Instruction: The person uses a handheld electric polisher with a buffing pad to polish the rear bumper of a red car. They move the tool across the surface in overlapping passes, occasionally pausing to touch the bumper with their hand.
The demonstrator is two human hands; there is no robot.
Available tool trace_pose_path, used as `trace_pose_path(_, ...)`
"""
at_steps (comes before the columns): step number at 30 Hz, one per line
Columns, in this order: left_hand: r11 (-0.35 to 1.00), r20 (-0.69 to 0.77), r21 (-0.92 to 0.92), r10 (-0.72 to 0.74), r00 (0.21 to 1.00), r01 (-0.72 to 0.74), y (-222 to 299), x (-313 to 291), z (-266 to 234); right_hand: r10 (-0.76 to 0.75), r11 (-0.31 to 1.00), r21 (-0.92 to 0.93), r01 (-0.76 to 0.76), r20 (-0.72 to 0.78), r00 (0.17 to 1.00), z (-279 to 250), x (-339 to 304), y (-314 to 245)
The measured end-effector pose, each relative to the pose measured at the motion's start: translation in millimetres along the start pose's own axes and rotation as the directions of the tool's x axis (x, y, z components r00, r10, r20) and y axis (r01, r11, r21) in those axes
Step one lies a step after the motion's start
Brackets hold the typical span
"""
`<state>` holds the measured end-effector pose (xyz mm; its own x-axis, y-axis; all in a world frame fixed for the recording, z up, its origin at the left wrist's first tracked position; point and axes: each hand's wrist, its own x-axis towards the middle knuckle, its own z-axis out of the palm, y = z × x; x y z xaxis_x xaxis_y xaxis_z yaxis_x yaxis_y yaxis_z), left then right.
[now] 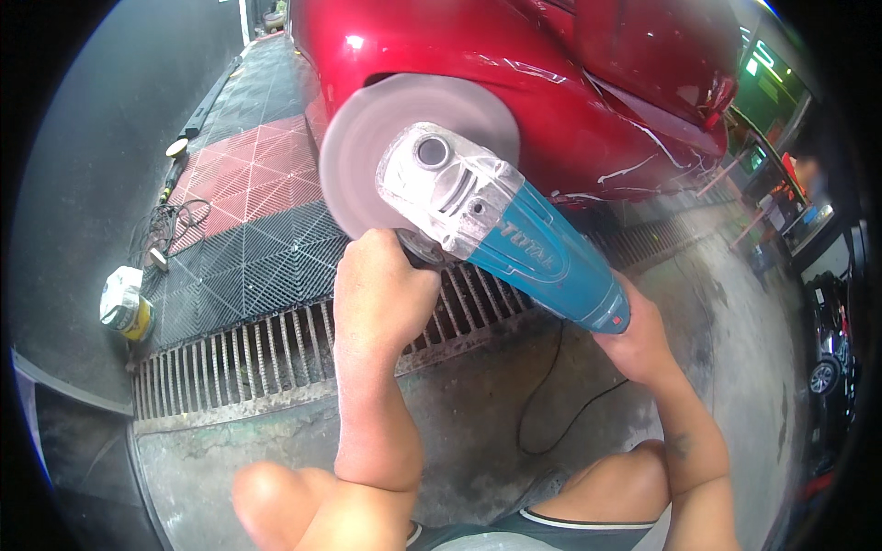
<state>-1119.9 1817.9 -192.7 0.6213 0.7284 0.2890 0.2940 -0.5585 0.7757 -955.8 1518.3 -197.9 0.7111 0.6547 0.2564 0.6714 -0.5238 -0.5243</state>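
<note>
Left hand (378, 285) clenched the side handle (418, 248) | right hand (641, 332) gripped the teal rotary polisher (551, 262) by its rear | pale round pad (354, 156) at the red car (551, 110), contact unclear

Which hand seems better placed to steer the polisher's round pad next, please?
Probably the left hand: it grips the black side handle, close to the round pad. The right hand holds the rear end of the teal polisher, farther from the pad.

Car workshop — polisher (544, 246), red bodywork (551, 124)
</note>
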Motion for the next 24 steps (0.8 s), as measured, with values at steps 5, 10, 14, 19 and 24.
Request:
trace_pose_path(5, 1.0, 0.014, -0.008, 0.001, 1.0, -0.001, -7.9, -8.0, 5.6, 0.046, 0.999, -0.007, -0.046, 0.046, 0.998, 3.5, -7.6, 3.1)
trace_pose_path(10, 0.991, 0.089, -0.033, -0.124, 0.988, 0.128, -25.3, -24.3, 25.3, 0.115, 0.991, -0.084, -0.106, 0.121, 0.986, 7.1, -16.1, 4.7)
trace_pose_path(14, 0.995, 0.026, -0.071, -0.069, 0.997, 0.07, -17.8, -21.8, 17.4, 0.066, 0.996, -0.063, -0.062, 0.057, 0.996, 13.4, -13.0, 12.1)
trace_pose_path(19, 0.995, -0.007, -0.095, 0.02, 1.0, -0.021, -8.3, 1.0, 3.8, 0.016, 0.999, -0.046, -0.018, -0.056, 0.998, 1.9, 3.6, -8.4)
trace_pose_path(24, 0.979, 0.087, -0.179, -0.086, 0.992, 0.101, -22.4, -14.6, 21.6, 0.039, 0.991, -0.126, -0.036, 0.017, 0.999, -2.9, -2.9, -9.8)
